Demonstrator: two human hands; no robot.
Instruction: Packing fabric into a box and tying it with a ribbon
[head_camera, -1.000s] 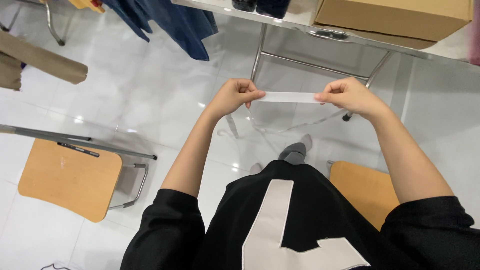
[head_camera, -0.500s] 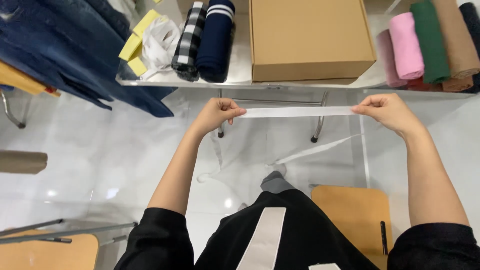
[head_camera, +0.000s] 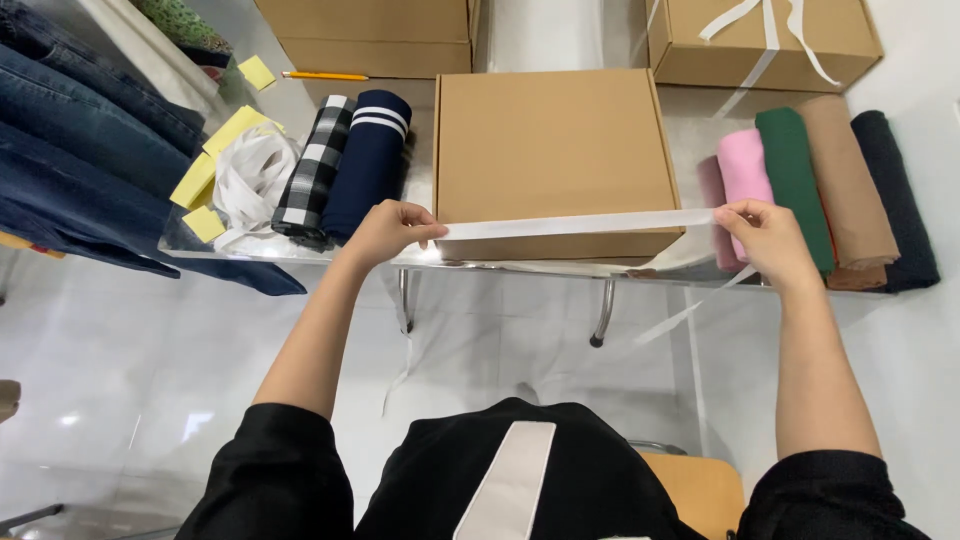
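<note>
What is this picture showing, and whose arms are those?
The camera sits on a person's head and looks down, so the arms are that person's own. The left hand and right hand each pinch one end of a white ribbon, stretched flat over a closed brown box on a table. Left of the box lie a checked cloth roll, a navy roll, loose white ribbon and jeans. To the right lie pink, green, tan and black rolls.
</note>
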